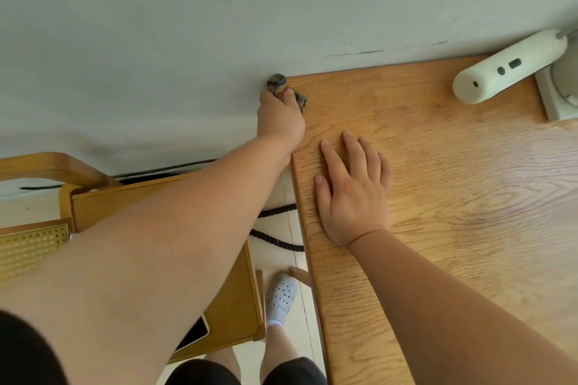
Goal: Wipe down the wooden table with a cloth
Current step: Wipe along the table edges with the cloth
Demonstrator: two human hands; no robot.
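The wooden table (438, 184) fills the right half of the head view, its left edge running down the middle and its back edge against a pale wall. My left hand (280, 116) is closed around a small grey cloth (279, 84) with a coloured patch, pressed at the table's far left corner where it meets the wall. My right hand (353, 191) lies flat on the tabletop near the left edge, fingers spread, holding nothing.
A white handheld device (506, 67) lies at the table's back right, beside a pale base (553, 97). Left of the table stands a wooden chair (156, 206) with a tablet (194, 334) on it. A dark rope (275, 237) lies on the floor by my shoe (281, 297).
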